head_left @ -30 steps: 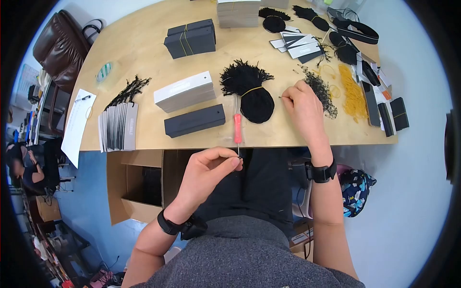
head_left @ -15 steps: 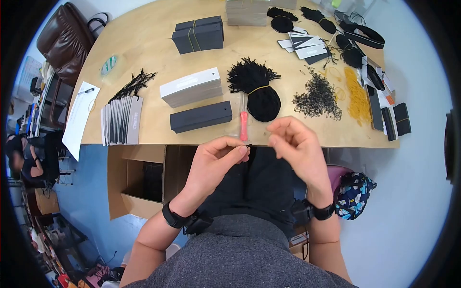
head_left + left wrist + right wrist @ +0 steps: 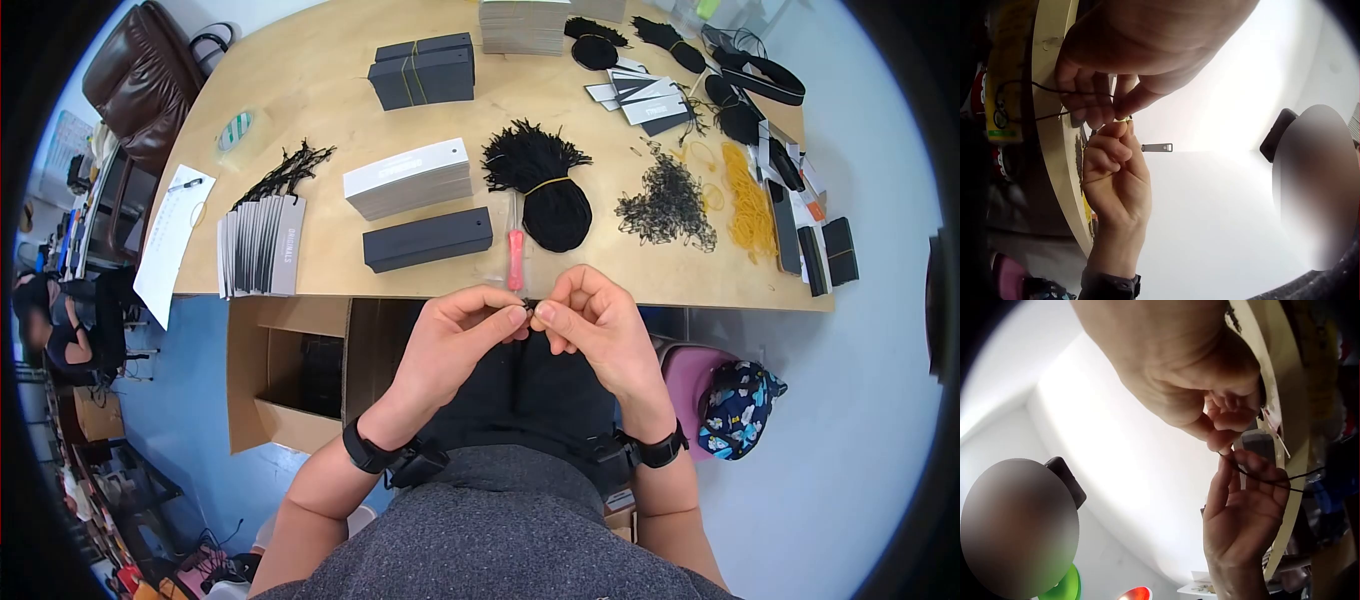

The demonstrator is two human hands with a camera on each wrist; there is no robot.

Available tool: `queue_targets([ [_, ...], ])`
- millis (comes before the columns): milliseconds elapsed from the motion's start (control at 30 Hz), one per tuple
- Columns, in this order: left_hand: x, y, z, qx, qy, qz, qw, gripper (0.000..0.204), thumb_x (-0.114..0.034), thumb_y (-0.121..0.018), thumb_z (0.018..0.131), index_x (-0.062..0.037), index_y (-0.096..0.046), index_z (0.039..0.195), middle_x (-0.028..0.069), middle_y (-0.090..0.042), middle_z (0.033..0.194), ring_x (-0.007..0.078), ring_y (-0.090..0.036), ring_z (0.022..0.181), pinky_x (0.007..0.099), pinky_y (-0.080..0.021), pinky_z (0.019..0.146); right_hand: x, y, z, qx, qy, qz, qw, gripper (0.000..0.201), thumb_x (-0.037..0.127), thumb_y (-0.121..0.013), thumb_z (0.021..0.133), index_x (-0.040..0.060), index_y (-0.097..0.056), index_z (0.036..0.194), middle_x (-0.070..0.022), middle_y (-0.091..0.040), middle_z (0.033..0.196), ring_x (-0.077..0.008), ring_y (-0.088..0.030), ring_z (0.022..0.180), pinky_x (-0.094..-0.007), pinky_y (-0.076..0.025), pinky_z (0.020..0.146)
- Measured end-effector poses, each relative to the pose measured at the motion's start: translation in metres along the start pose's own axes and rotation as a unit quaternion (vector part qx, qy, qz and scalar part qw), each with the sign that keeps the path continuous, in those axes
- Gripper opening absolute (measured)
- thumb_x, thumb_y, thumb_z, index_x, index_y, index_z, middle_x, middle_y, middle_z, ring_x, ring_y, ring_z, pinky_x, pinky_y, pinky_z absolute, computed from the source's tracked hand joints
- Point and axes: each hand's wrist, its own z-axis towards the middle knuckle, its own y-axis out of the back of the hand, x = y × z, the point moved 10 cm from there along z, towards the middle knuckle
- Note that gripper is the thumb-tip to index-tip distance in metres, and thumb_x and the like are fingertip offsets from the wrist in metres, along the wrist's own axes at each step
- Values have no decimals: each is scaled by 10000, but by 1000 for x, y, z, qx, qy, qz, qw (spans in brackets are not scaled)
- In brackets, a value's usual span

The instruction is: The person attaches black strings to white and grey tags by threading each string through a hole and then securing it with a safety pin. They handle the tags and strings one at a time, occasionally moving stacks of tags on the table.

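Both hands meet at the table's front edge in the head view. The left hand pinches a thin black cord, which hangs as a loop in the left wrist view. Thumb and index finger of the right hand pinch a tiny item at the same spot, fingertips close against the left ones; its shape is mostly hidden. In the right wrist view, two strands of the cord run across the left hand's fingers. Beyond the hands lie a red-handled tool and a black cord bundle.
A pile of small dark pins and yellow rubber bands lie at the right. White tags and dark tags stand stacked left of centre, corded tags farther left. An open carton is below the table.
The right hand has come from the pin pile back toward the body and now meets the left hand's fingertips. The left hand keeps its pinch, shifted slightly right and up in view.
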Motion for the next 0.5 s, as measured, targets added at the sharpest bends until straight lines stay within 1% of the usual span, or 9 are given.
queue_targets([
  [100, 0, 1, 0, 4, 0, 10, 1000, 131, -83, -659, 948, 10, -704, 1028, 67, -707, 906, 123, -644, 854, 258, -501, 777, 3, -3, -5, -9, -8, -50, 999, 146, 90, -679, 943, 19, -575, 1016, -22, -628, 805, -53, -565, 656, -198, -450, 584],
  [133, 0, 1, 0, 5, 7, 14, 1000, 131, -84, -660, 948, 11, -703, 1028, 64, -706, 909, 118, -638, 856, 249, -496, 778, 26, -2, -10, -41, 85, -188, 978, 152, 74, -695, 915, 28, -598, 1022, -35, -618, 810, -79, -573, 650, -221, -455, 577],
  [167, 0, 1, 0, 6, 14, 18, 1000, 132, -84, -660, 948, 12, -703, 1027, 62, -706, 912, 113, -633, 859, 240, -490, 779, 46, -6, -16, -72, 175, -322, 928, 169, 59, -712, 888, 37, -620, 1027, -48, -608, 816, -106, -582, 643, -243, -459, 571],
  [200, -2, 1, -1, 5, 14, 17, 1000, 132, -84, -660, 948, 12, -703, 1027, 62, -706, 912, 113, -633, 859, 240, -490, 779, 46, -6, -16, -72, 175, -322, 928, 169, 59, -712, 888, 37, -620, 1027, -48, -608, 816, -106, -582, 643, -243, -459, 571],
  [267, -1, 2, -2, -4, 35, 52, 998, 131, -85, -663, 946, 10, -704, 1026, 61, -705, 927, 102, -623, 852, 230, -484, 780, 67, -21, -26, -84, 307, -434, 843, 221, 34, -750, 800, 57, -659, 1001, -75, -576, 855, -186, -594, 677, -301, -472, 580],
  [300, 1, 2, -2, -4, 35, 51, 998, 131, -85, -663, 946, 10, -704, 1026, 61, -705, 927, 102, -623, 852, 230, -484, 780, 66, -18, -25, -84, 307, -434, 843, 221, 34, -750, 800, 57, -659, 1001, -75, -576, 855, -186, -594, 677, -301, -472, 580],
  [367, 0, -1, -1, 10, 11, 51, 999, 128, -93, -675, 939, 1, -709, 1018, 57, -705, 942, 84, -611, 841, 215, -468, 751, 67, -28, -29, -47, 353, -486, 798, 229, 28, -765, 748, 54, -661, 950, -75, -552, 877, -242, -589, 722, -341, -487, 602],
  [467, 0, 0, -2, 6, 22, 34, 999, 137, -94, -679, 939, -3, -700, 1039, 46, -697, 944, 73, -600, 818, 207, -453, 724, 75, -35, -33, -51, 392, -504, 768, 229, 23, -772, 715, 61, -657, 910, -64, -549, 854, -239, -584, 723, -348, -487, 625],
  [500, 1, 2, -3, 6, 22, 34, 999, 137, -94, -679, 939, -3, -700, 1039, 46, -697, 944, 73, -600, 818, 207, -453, 724, 76, -35, -33, -51, 391, -503, 769, 229, 23, -772, 715, 61, -657, 910, -64, -549, 854, -239, -584, 723, -348, -487, 625],
])
